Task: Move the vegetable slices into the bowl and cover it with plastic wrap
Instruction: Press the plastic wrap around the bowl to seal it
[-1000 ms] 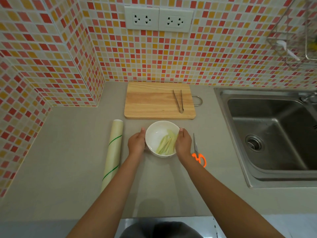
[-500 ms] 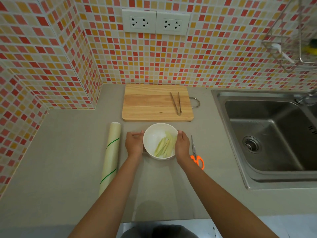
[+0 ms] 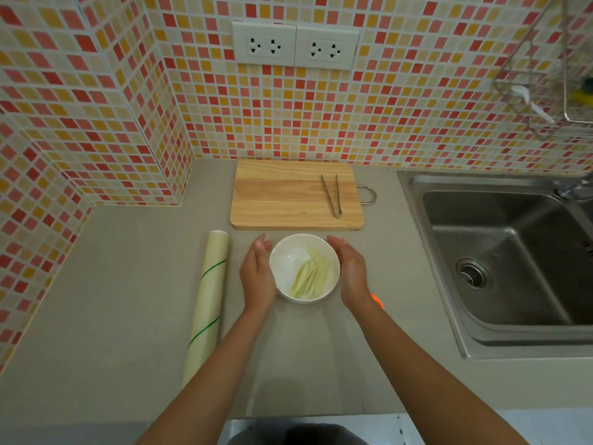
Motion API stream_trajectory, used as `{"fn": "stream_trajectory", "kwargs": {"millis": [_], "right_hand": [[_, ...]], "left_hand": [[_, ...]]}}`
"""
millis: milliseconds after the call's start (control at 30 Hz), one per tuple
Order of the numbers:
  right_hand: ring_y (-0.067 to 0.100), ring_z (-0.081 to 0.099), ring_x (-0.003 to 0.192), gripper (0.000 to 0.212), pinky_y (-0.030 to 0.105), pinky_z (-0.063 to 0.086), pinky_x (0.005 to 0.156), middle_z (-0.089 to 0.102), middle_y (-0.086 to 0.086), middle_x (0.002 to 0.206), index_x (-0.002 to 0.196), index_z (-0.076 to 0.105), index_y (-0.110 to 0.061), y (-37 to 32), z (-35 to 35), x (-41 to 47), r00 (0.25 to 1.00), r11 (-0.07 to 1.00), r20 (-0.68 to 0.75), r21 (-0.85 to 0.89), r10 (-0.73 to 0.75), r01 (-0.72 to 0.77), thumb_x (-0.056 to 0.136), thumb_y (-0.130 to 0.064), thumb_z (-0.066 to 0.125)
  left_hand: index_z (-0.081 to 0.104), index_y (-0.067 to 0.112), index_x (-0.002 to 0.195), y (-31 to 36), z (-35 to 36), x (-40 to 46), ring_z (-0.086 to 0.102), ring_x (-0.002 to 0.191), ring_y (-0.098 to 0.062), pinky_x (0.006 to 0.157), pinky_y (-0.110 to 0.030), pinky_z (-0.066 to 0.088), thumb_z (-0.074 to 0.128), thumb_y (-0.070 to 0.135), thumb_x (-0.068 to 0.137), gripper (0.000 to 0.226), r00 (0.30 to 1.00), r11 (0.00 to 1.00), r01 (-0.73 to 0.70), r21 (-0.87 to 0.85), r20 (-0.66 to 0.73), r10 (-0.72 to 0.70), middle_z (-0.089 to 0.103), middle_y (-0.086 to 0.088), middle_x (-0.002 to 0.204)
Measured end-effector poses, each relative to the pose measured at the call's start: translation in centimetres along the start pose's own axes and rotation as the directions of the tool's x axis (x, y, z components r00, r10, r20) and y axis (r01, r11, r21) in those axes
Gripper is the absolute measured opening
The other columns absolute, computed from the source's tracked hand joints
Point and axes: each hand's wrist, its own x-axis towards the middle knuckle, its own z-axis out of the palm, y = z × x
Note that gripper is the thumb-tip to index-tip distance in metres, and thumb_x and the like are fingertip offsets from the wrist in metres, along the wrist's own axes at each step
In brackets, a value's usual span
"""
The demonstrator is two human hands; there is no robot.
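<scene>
Lying along the left of the grey counter (image 3: pixel 96 300), the roll of plastic wrap (image 3: pixel 208 300) runs from far to near, pale yellow-green with two thin green bands across it; no writing on it can be read. Just right of the roll, the left hand (image 3: pixel 256 277) stands on edge beside the white bowl (image 3: pixel 282 287), palm toward the bowl's left wall, fingers straight and together, open and gripping nothing; whether the palm touches the bowl cannot be told. The bowl sits on the counter, just near of the wooden cutting board (image 3: pixel 296 194). Inside it, toward its right half, lie the vegetable slices (image 3: pixel 309 276), long pale green strips heaped roughly side by side; the left half shows bare white. A faint sheen over the bowl may be film, but that is unclear. On the board's right part rest metal tongs (image 3: pixel 332 195). The right hand (image 3: pixel 351 273) mirrors the left at the bowl's right side, fingers extended and open, holding nothing. An orange scissor handle (image 3: pixel 378 300) peeks out beside the right wrist. Far right lies the steel sink (image 3: pixel 449 316).
</scene>
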Motion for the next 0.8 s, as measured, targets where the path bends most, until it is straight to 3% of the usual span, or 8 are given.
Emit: {"fn": "stream_trajectory", "kwargs": {"millis": [133, 267, 367, 500, 567, 633, 733, 800], "right_hand": [[0.02, 0.065, 0.101, 0.035, 0.036, 0.051, 0.089, 0.069, 0.004, 0.106, 0.114, 0.068, -0.01, 0.7, 0.5, -0.2, 0.993, 0.992, 0.104, 0.106, 0.064, -0.075, 0.097, -0.032, 0.047], [0.023, 0.067, 0.098, 0.05, 0.03, 0.056, 0.073, 0.07, 0.011, 0.107, 0.118, 0.064, -0.006, 0.9, 0.7, -0.2, 0.967, 0.972, 0.199, 0.14, 0.159, -0.189, 0.098, -0.044, 0.039], [0.027, 0.066, 0.104, 0.061, 0.036, 0.055, 0.082, 0.068, 0.016, 0.115, 0.117, 0.064, -0.006, 0.9, 0.6, 0.0, 0.944, 0.96, 0.232, 0.1, 0.234, -0.262, 0.097, -0.054, 0.033], [0.029, 0.064, 0.107, 0.07, 0.043, 0.048, 0.095, 0.069, 0.017, 0.112, 0.111, 0.068, -0.006, 0.3, -0.2, 0.6, 0.941, 0.98, 0.273, -0.06, 0.198, -0.189, 0.098, -0.057, 0.021], [0.02, 0.068, 0.096, 0.068, 0.033, 0.05, 0.087, 0.073, 0.011, 0.103, 0.097, 0.073, -0.012, -0.4, -0.5, 1.2, 0.959, 0.98, 0.234, -0.148, 0.163, -0.131, 0.099, -0.055, 0.02], [0.015, 0.065, 0.096, 0.061, 0.026, 0.048, 0.084, 0.07, 0.012, 0.112, 0.103, 0.069, -0.01, -0.9, -0.5, 1.7, 0.977, 0.985, 0.173, -0.146, 0.122, -0.097, 0.1, -0.049, 0.023], [0.028, 0.062, 0.108, 0.056, 0.038, 0.045, 0.099, 0.066, 0.018, 0.117, 0.106, 0.067, -0.004, -1.4, -0.2, 1.4, 0.977, 0.992, 0.193, -0.103, 0.085, -0.066, 0.101, -0.044, 0.027], [0.039, 0.059, 0.107, 0.06, 0.043, 0.047, 0.095, 0.061, 0.03, 0.116, 0.098, 0.067, 0.002, -1.3, 0.3, 0.9, 0.959, 0.991, 0.271, -0.124, 0.079, -0.047, 0.1, -0.045, 0.03]], "left_hand": [[0.049, 0.024, 0.138, -0.6, 1.4, -0.9, 0.046, 0.128, -0.009, 0.11, -0.028, 0.034, 0.026, 0.039, 0.102, 0.045, 0.979, 0.979, 0.174, -0.11, 0.124, -0.16, 0.051, 0.007, 0.14], [0.054, 0.024, 0.133, -0.6, 1.9, -0.8, 0.049, 0.127, -0.015, 0.111, -0.038, 0.038, 0.027, 0.039, 0.102, 0.044, 0.974, 0.961, 0.218, -0.172, 0.097, -0.204, 0.054, 0.004, 0.137], [0.057, 0.025, 0.131, -0.8, 1.9, -0.8, 0.051, 0.124, -0.016, 0.109, -0.039, 0.04, 0.026, 0.041, 0.102, 0.045, 0.978, 0.965, 0.201, -0.17, 0.096, -0.186, 0.056, 0.004, 0.134], [0.059, 0.024, 0.128, -1.3, 1.4, -0.2, 0.053, 0.121, -0.014, 0.107, -0.035, 0.041, 0.027, 0.039, 0.102, 0.044, 0.983, 0.982, 0.149, -0.115, 0.125, -0.135, 0.06, 0.005, 0.128], [0.06, 0.024, 0.127, -1.1, 1.0, 0.4, 0.053, 0.122, -0.012, 0.106, -0.029, 0.04, 0.028, 0.039, 0.102, 0.043, 0.979, 0.99, 0.123, -0.072, 0.172, -0.109, 0.061, 0.008, 0.127], [0.058, 0.022, 0.129, -0.8, 0.5, 1.1, 0.051, 0.124, -0.008, 0.105, -0.024, 0.037, 0.03, 0.04, 0.101, 0.044, 0.978, 0.996, 0.08, -0.027, 0.195, -0.073, 0.06, 0.009, 0.13], [0.053, 0.018, 0.134, -0.6, 0.3, 0.8, 0.048, 0.126, -0.005, 0.104, -0.021, 0.032, 0.03, 0.038, 0.101, 0.045, 0.997, 1.0, 0.0, 0.029, 0.083, -0.003, 0.056, 0.004, 0.137], [0.051, 0.019, 0.136, -0.7, 0.9, -0.4, 0.047, 0.127, -0.006, 0.106, -0.022, 0.033, 0.029, 0.04, 0.101, 0.046, 1.0, 0.999, 0.009, 0.032, -0.001, -0.009, 0.054, 0.005, 0.138]]}}
